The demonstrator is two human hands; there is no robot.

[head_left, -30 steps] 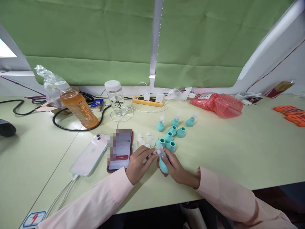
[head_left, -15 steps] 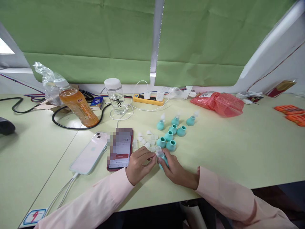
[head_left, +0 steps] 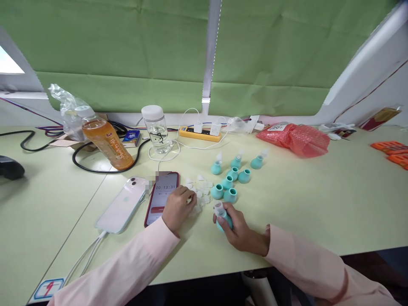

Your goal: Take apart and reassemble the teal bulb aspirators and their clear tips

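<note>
One held teal bulb (head_left: 225, 222), in the right hand (head_left: 239, 233), above the near part of the table (head_left: 306, 191); mouth end up, leaning slightly left. A clear fitting (head_left: 218, 205) stands at its neck; fingers screen the join, so full seating cannot be confirmed.

Change noted: the left hand (head_left: 179, 209), half a second ago at this fitting, has drawn off leftward to the small white pieces (head_left: 199, 189). Bearing on the work: the bulb and fitting are now managed by the right hand alone, the left being occupied at the loose parts; the assembly in hand is judged unfinished.

Right hand, pose: reaching from lower right, thumb on the near side, fingers wrapped behind; grip closed firmly around the bulb.

Left hand, pose: reaching from lower left, back uppermost, wrist just beside the red-cased phone (head_left: 155, 200), fingers bent down at the edge of the pieces. Fingertips partly hidden; whether they pinch a piece cannot be told.

Beyond the hands, on the table: five open teal bulbs (head_left: 227, 183), mouths bare; three tipped teal bulbs (head_left: 216, 168), in a row farther back.
</note>
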